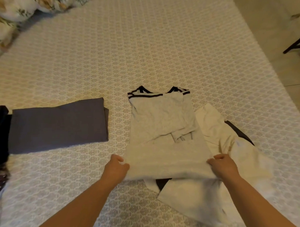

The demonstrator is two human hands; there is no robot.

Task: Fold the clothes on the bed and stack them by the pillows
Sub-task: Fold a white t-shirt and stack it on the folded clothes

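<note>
My left hand (116, 168) and right hand (221, 164) pinch the tee's (164, 130) near hem corners (sleeves folded in), near the bed's (142, 44) front edge.

head | head-worn, facing forward and down | close over bed (159, 43)

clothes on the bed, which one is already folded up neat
The grey garment, lying to the left as a flat rectangle, apart from both hands. The pale shirt with dark trim is only half folded, its hem gripped by the left hand and right hand.
</note>
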